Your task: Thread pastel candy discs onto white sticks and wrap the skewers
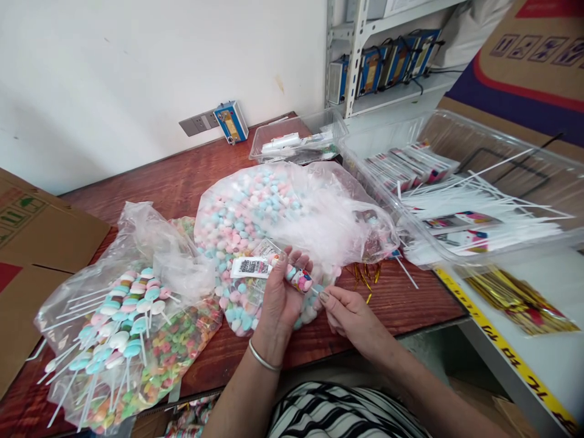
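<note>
My left hand (280, 298), with a silver bangle on the wrist, holds a small stack of coloured candies (298, 280) between its fingertips. My right hand (349, 313) pinches a thin white stick right beside that stack. Both hands hover over a clear bag of pink, blue and white candies (255, 213) that carries a white barcode label (250, 266). To the left lies another clear bag of assembled candy sticks (121, 322) over small multicoloured ring candies (182, 350).
A clear tray (524, 158) at the right holds white sticks (479, 204) and printed packets. A smaller clear tray (296, 143) stands behind. Gold twist ties (365, 277) lie on the red-brown table (182, 176). Cardboard (31, 243) sits at the left, a metal shelf at the back.
</note>
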`<act>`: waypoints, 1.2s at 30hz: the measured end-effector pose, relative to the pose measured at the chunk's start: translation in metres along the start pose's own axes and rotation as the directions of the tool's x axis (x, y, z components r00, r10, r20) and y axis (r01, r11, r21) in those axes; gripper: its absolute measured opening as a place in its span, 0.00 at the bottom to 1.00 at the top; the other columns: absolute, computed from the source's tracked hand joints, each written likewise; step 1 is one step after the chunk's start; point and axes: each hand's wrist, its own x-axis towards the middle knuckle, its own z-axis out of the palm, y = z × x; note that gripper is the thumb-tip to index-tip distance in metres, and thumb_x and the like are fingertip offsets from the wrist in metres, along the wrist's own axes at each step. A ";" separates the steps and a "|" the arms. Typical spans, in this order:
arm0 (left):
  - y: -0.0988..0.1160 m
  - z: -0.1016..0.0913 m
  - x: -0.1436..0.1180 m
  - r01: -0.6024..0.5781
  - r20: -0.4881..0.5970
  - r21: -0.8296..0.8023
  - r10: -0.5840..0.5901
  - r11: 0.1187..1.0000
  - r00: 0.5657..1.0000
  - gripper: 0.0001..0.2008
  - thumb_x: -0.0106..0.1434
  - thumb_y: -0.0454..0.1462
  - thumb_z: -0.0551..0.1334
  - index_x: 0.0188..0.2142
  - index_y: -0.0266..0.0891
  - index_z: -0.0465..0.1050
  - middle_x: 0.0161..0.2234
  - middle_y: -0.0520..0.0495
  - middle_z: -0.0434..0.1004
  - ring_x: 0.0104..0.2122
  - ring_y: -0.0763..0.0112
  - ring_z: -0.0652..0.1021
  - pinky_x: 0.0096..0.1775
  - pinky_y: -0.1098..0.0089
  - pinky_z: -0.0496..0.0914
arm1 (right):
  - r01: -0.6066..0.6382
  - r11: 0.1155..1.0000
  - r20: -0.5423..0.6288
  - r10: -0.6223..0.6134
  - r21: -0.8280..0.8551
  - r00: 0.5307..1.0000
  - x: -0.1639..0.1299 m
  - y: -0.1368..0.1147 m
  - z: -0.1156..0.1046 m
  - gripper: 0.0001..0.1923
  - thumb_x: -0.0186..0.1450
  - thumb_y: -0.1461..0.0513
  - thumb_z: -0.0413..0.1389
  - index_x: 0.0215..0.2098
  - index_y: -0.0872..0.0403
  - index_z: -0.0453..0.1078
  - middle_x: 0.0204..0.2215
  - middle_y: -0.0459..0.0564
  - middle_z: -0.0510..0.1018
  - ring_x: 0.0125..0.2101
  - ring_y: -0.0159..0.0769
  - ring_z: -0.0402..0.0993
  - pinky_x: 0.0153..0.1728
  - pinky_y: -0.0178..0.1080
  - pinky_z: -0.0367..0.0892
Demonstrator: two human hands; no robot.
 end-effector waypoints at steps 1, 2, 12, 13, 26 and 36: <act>0.007 0.002 0.002 -0.008 -0.003 -0.024 0.007 1.000 1.000 0.06 0.62 0.35 0.65 0.39 0.36 0.73 0.30 0.52 0.73 0.27 0.78 0.76 0.37 0.72 0.74 | -0.059 0.992 0.047 0.055 0.111 0.997 -0.002 0.001 0.000 0.17 0.70 0.52 0.47 0.26 0.51 0.60 0.13 0.35 0.54 0.14 0.26 0.47 0.17 0.32 0.48; 0.013 0.004 0.004 -0.006 -0.003 -0.047 0.006 0.999 1.000 0.05 0.63 0.35 0.64 0.38 0.36 0.72 0.26 0.55 0.70 0.23 0.82 0.73 0.34 0.75 0.73 | -0.106 0.977 0.084 0.092 0.184 0.992 -0.003 0.002 0.000 0.17 0.69 0.51 0.47 0.27 0.51 0.60 0.12 0.34 0.52 0.13 0.26 0.45 0.16 0.31 0.46; -0.013 0.008 -0.001 -0.029 -0.076 0.015 0.030 0.999 0.997 0.09 0.63 0.37 0.65 0.30 0.37 0.67 0.21 0.58 0.62 0.18 0.83 0.66 0.26 0.78 0.69 | 0.112 0.893 -0.129 -0.185 -0.435 0.974 0.000 0.000 0.013 0.19 0.71 0.54 0.45 0.25 0.52 0.60 0.21 0.42 0.63 0.23 0.30 0.58 0.25 0.34 0.53; -0.015 0.008 -0.002 -0.046 -0.064 0.045 0.049 0.998 0.997 0.09 0.61 0.37 0.66 0.30 0.37 0.67 0.21 0.57 0.63 0.18 0.82 0.67 0.28 0.76 0.70 | 0.104 0.889 -0.137 -0.182 -0.446 0.974 0.001 0.000 0.014 0.19 0.72 0.54 0.44 0.25 0.52 0.60 0.21 0.42 0.64 0.22 0.30 0.58 0.25 0.34 0.53; -0.029 -0.008 -0.011 -0.062 0.068 0.194 0.049 0.979 0.996 0.13 0.55 0.41 0.70 0.35 0.35 0.74 0.27 0.51 0.75 0.28 0.76 0.75 0.36 0.75 0.70 | 0.122 0.927 -0.189 -0.199 -0.355 0.962 0.003 0.009 0.019 0.13 0.71 0.56 0.44 0.32 0.52 0.63 0.29 0.49 0.74 0.29 0.36 0.70 0.31 0.35 0.64; -0.043 -0.019 -0.024 -0.158 0.034 0.467 0.161 0.870 0.986 0.12 0.58 0.44 0.67 0.35 0.36 0.79 0.36 0.44 0.80 0.41 0.65 0.77 0.53 0.65 0.65 | 0.184 0.906 -0.189 -0.271 -0.381 0.944 0.008 0.016 0.025 0.14 0.71 0.57 0.43 0.32 0.52 0.63 0.26 0.47 0.74 0.26 0.35 0.70 0.29 0.35 0.65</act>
